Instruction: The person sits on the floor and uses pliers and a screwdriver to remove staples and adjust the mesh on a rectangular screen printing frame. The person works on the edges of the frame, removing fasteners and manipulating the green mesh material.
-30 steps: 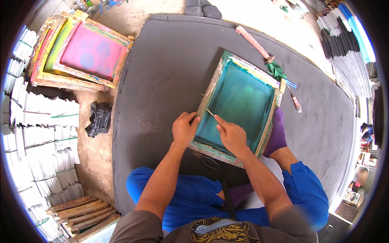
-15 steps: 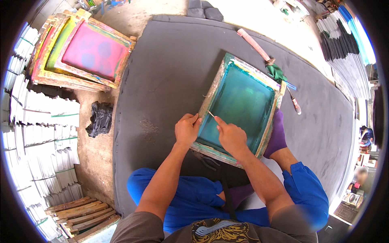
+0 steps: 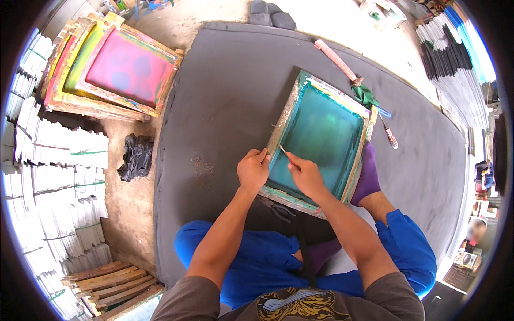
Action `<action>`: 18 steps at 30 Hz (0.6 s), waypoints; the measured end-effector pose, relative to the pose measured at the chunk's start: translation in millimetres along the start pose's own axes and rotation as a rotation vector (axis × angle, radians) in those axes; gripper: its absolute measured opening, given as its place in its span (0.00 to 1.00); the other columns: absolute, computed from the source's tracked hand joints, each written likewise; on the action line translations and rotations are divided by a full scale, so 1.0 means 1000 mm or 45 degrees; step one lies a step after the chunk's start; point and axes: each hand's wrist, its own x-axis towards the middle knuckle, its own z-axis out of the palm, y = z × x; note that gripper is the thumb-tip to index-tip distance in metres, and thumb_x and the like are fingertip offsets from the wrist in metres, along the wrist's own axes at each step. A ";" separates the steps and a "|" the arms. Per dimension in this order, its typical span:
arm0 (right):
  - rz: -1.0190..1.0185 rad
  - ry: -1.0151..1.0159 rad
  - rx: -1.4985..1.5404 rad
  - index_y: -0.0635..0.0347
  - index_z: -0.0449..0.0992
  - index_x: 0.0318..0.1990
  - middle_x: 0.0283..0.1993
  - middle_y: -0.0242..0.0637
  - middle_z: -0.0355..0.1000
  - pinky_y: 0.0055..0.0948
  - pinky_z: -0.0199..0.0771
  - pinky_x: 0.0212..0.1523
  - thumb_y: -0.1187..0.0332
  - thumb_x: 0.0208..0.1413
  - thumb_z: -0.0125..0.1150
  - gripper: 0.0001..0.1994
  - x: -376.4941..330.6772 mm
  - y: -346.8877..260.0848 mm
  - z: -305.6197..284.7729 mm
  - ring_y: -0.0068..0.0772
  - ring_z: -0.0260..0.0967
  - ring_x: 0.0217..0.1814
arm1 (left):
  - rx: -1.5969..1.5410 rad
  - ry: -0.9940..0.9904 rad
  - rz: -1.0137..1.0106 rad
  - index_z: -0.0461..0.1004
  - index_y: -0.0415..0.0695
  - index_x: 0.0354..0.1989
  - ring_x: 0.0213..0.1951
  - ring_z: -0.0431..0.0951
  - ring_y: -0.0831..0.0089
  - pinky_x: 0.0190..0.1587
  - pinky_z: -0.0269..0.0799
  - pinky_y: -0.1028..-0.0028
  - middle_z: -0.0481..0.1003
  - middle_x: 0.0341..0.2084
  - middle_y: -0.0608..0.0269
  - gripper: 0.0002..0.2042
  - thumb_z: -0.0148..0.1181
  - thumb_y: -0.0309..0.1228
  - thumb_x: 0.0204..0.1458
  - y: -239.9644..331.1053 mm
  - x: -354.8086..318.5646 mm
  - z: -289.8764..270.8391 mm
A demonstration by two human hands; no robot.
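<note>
A wooden screen-printing frame [image 3: 282, 120] with teal mesh [image 3: 321, 136] lies tilted before me, its near edge above my crossed legs. My left hand [image 3: 253, 170] is closed on the frame's left rail, thumb on top. Between the thumb and fingers of my right hand [image 3: 308, 177] is a thin, reddish, stick-like tool [image 3: 284, 152]; its exact kind is too small to make out. The tool points at the inner edge of the left rail, close to my left fingertips. Partly under the frame's near edge sit dark-handled pliers [image 3: 282, 212].
Beyond the frame lie a pinkish rod [image 3: 337, 60], green cloth [image 3: 365, 96] and a screwdriver [image 3: 392, 138] on the dark padded surface [image 3: 225, 85]. Stacked colour-stained frames [image 3: 128, 67] stand at upper left, above a black plastic bag [image 3: 136, 156] and white sheet stacks [image 3: 64, 182]. My purple-socked foot [image 3: 367, 174] touches the right rail.
The view has shifted slightly. Both hands are a little farther up along the frame, the right still pinching the thin tool, and more of the pliers shows.
</note>
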 end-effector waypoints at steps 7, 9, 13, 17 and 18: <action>0.079 -0.110 0.557 0.47 0.75 0.66 0.50 0.53 0.81 0.41 0.79 0.49 0.61 0.69 0.55 0.19 0.008 0.026 0.006 0.54 0.80 0.44 | -0.019 -0.012 -0.010 0.85 0.46 0.47 0.34 0.83 0.56 0.37 0.78 0.60 0.81 0.35 0.62 0.11 0.65 0.34 0.58 -0.001 0.001 -0.001; 0.121 -0.194 0.355 0.49 0.75 0.66 0.47 0.49 0.81 0.39 0.79 0.49 0.62 0.69 0.56 0.20 0.004 0.018 -0.001 0.47 0.80 0.42 | -0.024 -0.027 -0.021 0.86 0.46 0.46 0.34 0.83 0.56 0.37 0.78 0.60 0.81 0.35 0.61 0.11 0.66 0.34 0.57 -0.003 -0.002 -0.003; 0.052 -0.186 0.430 0.51 0.70 0.70 0.33 0.34 0.74 0.37 0.76 0.36 0.60 0.71 0.56 0.23 0.007 0.031 0.007 0.31 0.71 0.30 | -0.063 -0.076 -0.026 0.85 0.43 0.46 0.35 0.83 0.56 0.39 0.77 0.61 0.82 0.36 0.57 0.12 0.67 0.33 0.57 0.002 0.004 -0.008; 0.785 -0.657 1.584 0.48 0.69 0.72 0.24 0.26 0.62 0.28 0.59 0.17 0.58 0.72 0.55 0.23 0.013 0.018 -0.027 0.20 0.57 0.18 | -0.068 -0.124 -0.088 0.85 0.41 0.46 0.35 0.83 0.56 0.39 0.77 0.62 0.82 0.37 0.55 0.13 0.67 0.34 0.56 0.000 0.003 -0.010; 0.783 -0.637 1.568 0.48 0.70 0.71 0.24 0.25 0.62 0.25 0.55 0.17 0.59 0.73 0.54 0.22 0.012 0.014 -0.032 0.18 0.54 0.18 | -0.075 -0.113 -0.089 0.85 0.40 0.46 0.34 0.83 0.56 0.39 0.77 0.63 0.82 0.36 0.55 0.14 0.68 0.34 0.56 0.002 0.004 -0.011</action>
